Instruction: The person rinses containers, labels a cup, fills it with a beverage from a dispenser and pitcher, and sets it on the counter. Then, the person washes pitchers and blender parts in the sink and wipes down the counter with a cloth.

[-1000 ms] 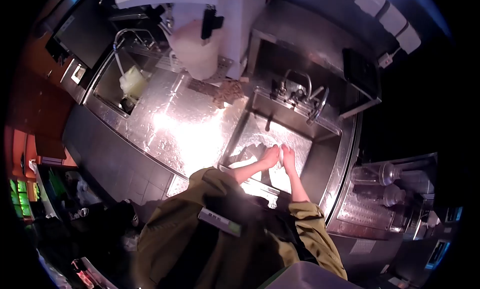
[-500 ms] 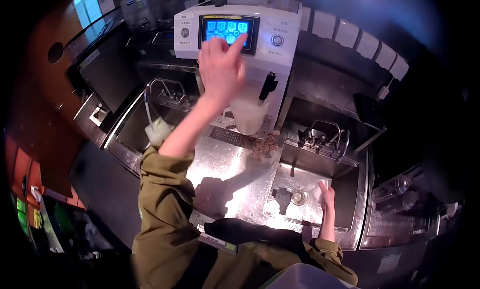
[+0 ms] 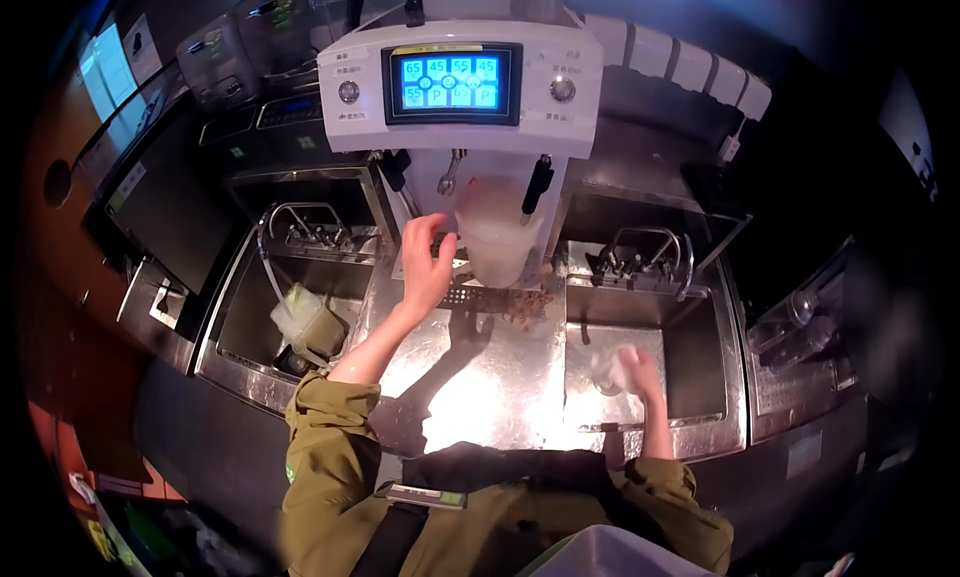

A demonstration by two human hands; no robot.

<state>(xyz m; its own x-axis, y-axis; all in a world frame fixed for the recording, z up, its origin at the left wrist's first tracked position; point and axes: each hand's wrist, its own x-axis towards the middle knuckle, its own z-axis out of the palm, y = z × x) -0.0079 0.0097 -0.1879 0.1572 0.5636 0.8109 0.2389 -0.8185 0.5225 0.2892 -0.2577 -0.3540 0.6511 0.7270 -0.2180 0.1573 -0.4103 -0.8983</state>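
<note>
- Beneath the white machine [image 3: 565,127], at centre: cloudy, see-through pitcher [image 3: 505,242], upright on the perforated drip tray [image 3: 480,297]. Pale and hazy inside; level and contents impossible to read.
- In the left sink [image 3: 240,322]: translucent container [image 3: 312,325], leaning, pale yellowish-green inside. Thin hose [image 3: 268,267] running down from the tap [image 3: 305,212] toward its upper end. Dark round object [image 3: 292,361] close by its lower edge.
- At far right, on the drainboard [image 3: 815,377]: clear jars [image 3: 790,337], lying on their sides, contents not readable.
- At upper left, behind the dark panels: clear dispensers [image 3: 215,62], contents too dim to tell.
- Left hand [image 3: 425,277] raised over the counter [image 3: 490,372], just beside the pitcher on its left side. Left fingers [image 3: 436,225] loosely bent and parted, thumb apart, gripping nothing visible; contact with the pitcher not clear.
- Right hand [image 3: 642,373] low over the right sink [image 3: 695,347], well apart from the pitcher. Right fingers [image 3: 628,357] curled closed around a pale item [image 3: 606,367], blurred, showing on the left side of the hand, above the sink floor.
- On the counter, against the drip tray's right part: crumpled brown cloth [image 3: 530,312].
- On the machine front: lit blue screen [image 3: 450,83].
</note>
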